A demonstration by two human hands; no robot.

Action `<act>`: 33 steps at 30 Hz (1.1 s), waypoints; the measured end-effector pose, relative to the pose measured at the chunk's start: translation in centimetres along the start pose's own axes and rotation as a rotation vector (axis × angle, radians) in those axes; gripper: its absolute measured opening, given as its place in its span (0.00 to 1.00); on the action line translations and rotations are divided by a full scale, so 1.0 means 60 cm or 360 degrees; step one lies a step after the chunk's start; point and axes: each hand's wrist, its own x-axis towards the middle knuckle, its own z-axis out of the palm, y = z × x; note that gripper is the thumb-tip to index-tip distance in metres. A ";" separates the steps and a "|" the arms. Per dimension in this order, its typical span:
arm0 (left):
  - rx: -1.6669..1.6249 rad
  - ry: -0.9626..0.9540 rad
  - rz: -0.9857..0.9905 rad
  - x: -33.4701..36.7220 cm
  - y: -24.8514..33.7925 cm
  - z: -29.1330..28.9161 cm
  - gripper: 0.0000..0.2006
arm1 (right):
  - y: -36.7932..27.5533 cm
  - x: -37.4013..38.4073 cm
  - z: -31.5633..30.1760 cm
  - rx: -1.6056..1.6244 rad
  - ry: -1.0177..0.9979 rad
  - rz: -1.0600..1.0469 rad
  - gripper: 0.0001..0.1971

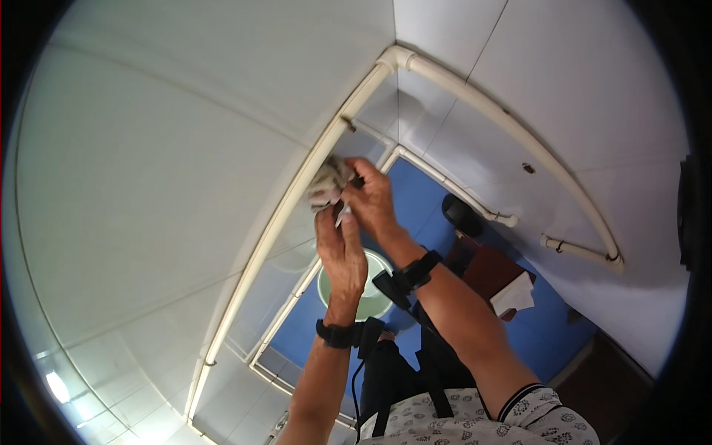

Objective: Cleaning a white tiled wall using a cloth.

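Both my hands are raised in front of me against the tiled wall, at a cream-coloured pipe (285,189). A crumpled, greyish patterned cloth (325,185) is bunched up beside the pipe. My right hand (374,202) is closed on the cloth's right side, fingers bent. From below, my left hand (343,259) reaches up with its fingers and thumb closed around the cloth's lower part. A small white edge shows between the hands. Whether the cloth wraps the pipe or only touches it, I cannot tell. Black straps circle both wrists.
A pale green basin (374,310) stands on the blue floor (415,189) beneath my forearms. To the right are a brown stool-like piece (482,268) with a white sheet (513,295) and a dark rounded object (461,215). More pipe (519,122) runs along the right wall.
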 end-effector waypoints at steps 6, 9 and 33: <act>0.0005 -0.0217 0.0252 0.123 0.029 0.137 0.21 | -0.046 0.150 -0.095 0.0107 0.0329 -0.0133 0.12; 0.0036 -0.0330 0.0312 0.184 0.069 0.185 0.27 | -0.050 0.191 -0.128 0.0242 0.0578 -0.0040 0.12; -0.0398 0.0030 -0.0335 -0.224 -0.125 -0.417 0.34 | 0.079 -0.424 0.328 0.0522 -0.0245 0.0323 0.18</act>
